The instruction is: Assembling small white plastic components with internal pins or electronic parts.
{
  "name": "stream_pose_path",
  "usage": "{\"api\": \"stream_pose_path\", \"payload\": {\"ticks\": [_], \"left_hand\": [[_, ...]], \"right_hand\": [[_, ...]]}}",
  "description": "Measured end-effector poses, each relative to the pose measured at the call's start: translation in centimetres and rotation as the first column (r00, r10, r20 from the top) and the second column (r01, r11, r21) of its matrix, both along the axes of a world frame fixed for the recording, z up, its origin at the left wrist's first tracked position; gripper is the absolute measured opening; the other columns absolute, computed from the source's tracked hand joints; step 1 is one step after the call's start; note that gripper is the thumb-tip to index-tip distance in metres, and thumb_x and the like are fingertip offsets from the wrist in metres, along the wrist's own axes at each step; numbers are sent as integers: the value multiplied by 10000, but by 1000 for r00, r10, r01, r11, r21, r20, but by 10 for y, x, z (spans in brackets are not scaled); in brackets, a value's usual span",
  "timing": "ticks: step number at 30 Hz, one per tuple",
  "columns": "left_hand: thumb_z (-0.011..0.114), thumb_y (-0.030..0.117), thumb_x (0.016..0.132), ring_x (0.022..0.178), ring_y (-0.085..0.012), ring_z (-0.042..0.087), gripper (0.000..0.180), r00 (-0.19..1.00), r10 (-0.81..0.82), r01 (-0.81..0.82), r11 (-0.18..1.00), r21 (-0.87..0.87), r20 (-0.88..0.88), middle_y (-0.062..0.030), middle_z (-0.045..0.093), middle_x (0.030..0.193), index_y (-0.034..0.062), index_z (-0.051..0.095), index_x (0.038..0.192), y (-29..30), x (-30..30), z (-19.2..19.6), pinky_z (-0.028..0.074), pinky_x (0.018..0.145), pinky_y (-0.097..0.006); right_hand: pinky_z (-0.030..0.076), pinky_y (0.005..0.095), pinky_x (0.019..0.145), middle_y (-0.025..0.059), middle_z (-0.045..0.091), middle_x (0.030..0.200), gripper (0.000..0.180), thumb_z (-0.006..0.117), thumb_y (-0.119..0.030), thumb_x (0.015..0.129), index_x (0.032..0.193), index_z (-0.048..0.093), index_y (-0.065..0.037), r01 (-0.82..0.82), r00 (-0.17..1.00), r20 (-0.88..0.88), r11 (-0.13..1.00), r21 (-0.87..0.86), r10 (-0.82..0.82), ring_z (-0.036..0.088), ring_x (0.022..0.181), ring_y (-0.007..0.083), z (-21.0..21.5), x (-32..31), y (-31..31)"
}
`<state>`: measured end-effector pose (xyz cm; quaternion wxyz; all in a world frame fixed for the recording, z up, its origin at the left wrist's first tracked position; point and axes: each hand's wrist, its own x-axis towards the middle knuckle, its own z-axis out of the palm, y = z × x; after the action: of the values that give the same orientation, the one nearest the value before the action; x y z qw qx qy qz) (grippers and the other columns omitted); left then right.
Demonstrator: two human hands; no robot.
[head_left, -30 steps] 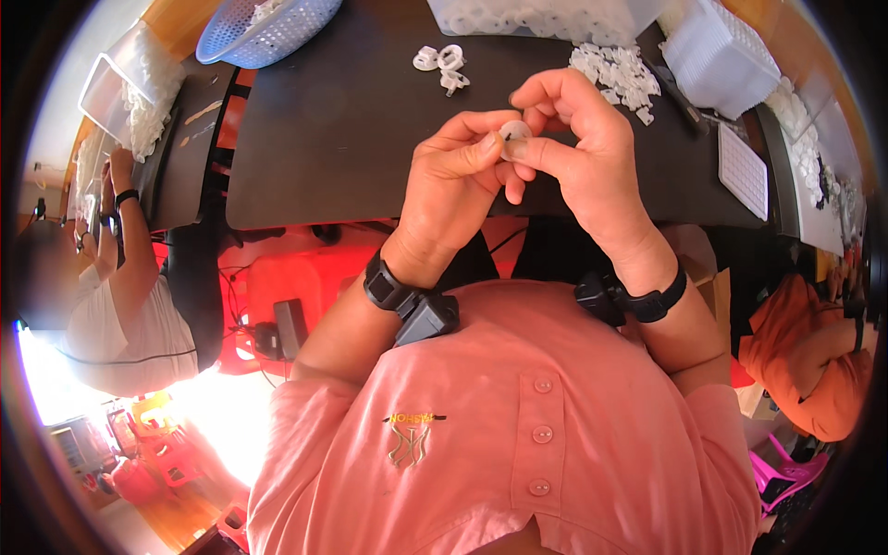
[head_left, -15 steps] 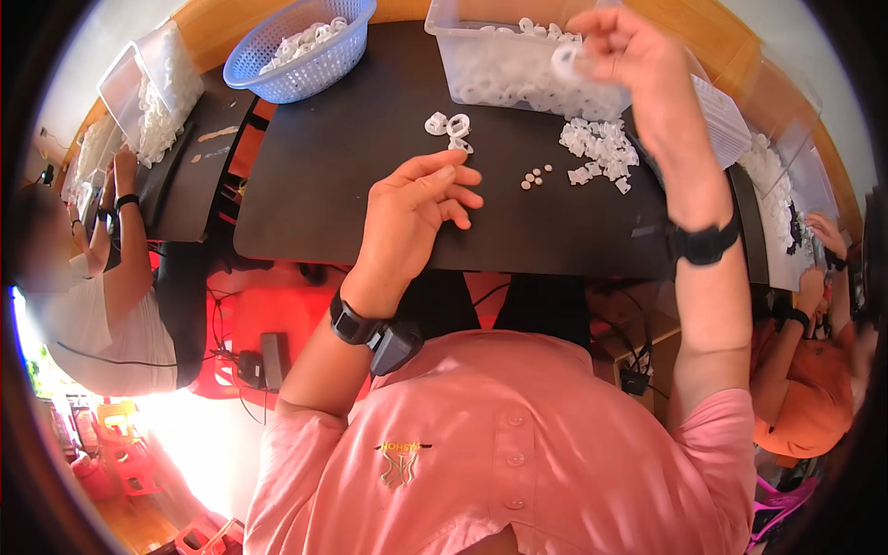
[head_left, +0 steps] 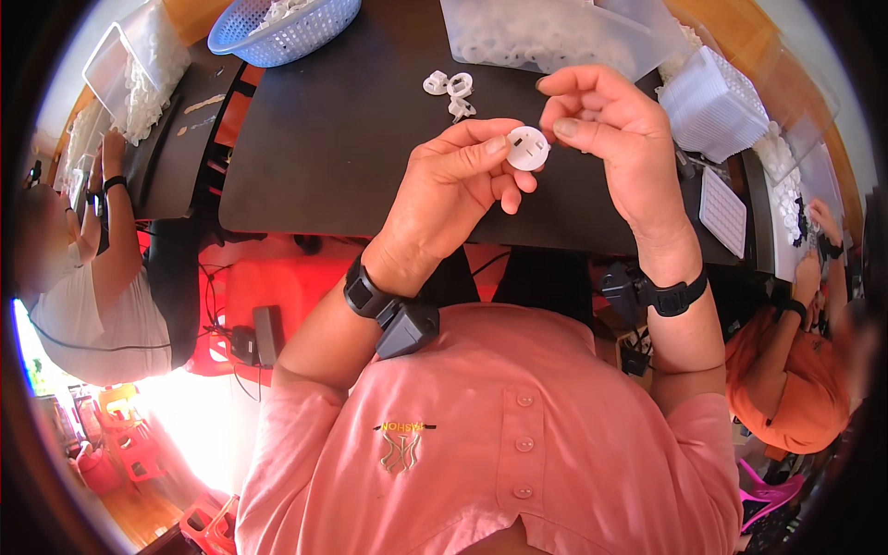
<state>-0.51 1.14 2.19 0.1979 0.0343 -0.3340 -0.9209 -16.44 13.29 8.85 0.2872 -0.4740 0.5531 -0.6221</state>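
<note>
Left hand (head_left: 453, 185) and right hand (head_left: 606, 125) are pinched together on a small round white plastic cap (head_left: 528, 148), raised above the black table (head_left: 342, 139) for a close look.

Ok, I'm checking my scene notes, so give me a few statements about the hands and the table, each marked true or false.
1. Both hands pinch one small white round part. True.
2. The left hand rests flat on the black table. False: it is raised, gripping the part.
3. A blue basket sits at the table's far left. True.
4. The right hand reaches into the clear bin. False: it is at the part, near the left hand.
5. A few loose white pieces lie on the table. True.
</note>
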Motion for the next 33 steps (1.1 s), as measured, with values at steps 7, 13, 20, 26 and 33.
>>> {"api": "stream_pose_path", "payload": {"ticks": [7, 13, 20, 26, 33], "left_hand": [[619, 98, 996, 840, -268, 697, 269, 1000, 20, -20, 1000, 9, -2, -177, 692, 1060, -61, 630, 1213, 1, 0, -4, 555, 648, -346], [590, 171, 1017, 905, -257, 671, 355, 999, 33, -33, 998, -52, 3, -208, 668, 1110, -36, 588, 1306, 2, 3, -4, 529, 672, -313], [605, 161, 1008, 877, -244, 676, 337, 998, -6, 5, 1000, -13, -65, -149, 681, 1053, -57, 607, 1266, 0, -1, -15, 542, 679, -316], [617, 138, 1001, 840, -235, 685, 297, 997, 6, -3, 999, 34, -78, -148, 691, 1018, -74, 629, 1209, -1, 2, -4, 552, 664, -316], [615, 89, 980, 854, -242, 673, 318, 843, 472, -327, 831, -450, 259, -194, 675, 1094, -104, 612, 1233, -30, 22, 6, 540, 674, -298]], "right_hand": [[509, 236, 794, 26, 641, 877, 234, 620, 50, 868, 1093, 673, 10, 35, 994, -107, 999, -5, -36, 613, 842, 86, 0, 6, 2], [514, 233, 770, 26, 640, 895, 243, 630, 74, 851, 1081, 673, 8, 51, 990, -134, 999, 4, -50, 611, 818, 84, 2, 10, 6], [506, 229, 729, 37, 666, 858, 150, 691, 19, 872, 1020, 666, 30, 7, 999, -51, 997, 72, -4, 626, 762, 81, 0, 20, 0], [491, 233, 671, 38, 671, 825, 124, 698, -15, 875, 983, 669, 38, -32, 996, -75, 994, 107, 41, 618, 702, 87, 7, 23, -10], [475, 285, 640, 37, 638, 763, 125, 622, 35, 828, 906, 686, -37, 437, 561, -657, 855, -280, -502, 622, 734, 105, 58, -88, -69]]}}
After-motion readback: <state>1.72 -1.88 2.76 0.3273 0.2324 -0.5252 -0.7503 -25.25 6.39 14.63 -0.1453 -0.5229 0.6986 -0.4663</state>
